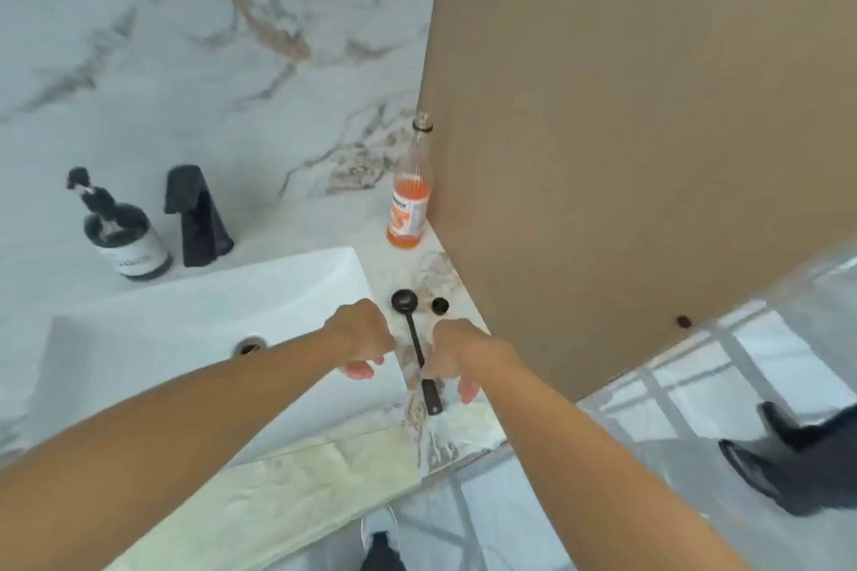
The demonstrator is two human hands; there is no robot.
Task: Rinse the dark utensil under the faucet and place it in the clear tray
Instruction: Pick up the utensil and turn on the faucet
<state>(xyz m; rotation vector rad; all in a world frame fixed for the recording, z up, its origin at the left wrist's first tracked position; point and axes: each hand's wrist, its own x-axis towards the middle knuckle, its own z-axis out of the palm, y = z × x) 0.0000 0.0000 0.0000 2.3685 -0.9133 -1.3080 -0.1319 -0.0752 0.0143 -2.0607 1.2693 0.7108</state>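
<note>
Two hands hover low over the marble bench right of the sink [199,292]: the left hand [364,336] curled and holding nothing, the right hand [457,355] loosely open with fingers at the black measuring spoon [414,341], which lies flat between them

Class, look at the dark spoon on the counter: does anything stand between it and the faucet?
Nothing visible does. The dark spoon lies right of the sink; the open basin separates it from the faucet. The left hand hovers beside its handle.

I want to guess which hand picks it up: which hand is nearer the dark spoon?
Right. The right hand is against the dark spoon at its handle; the left hand sits apart, over the sink's edge.
</note>
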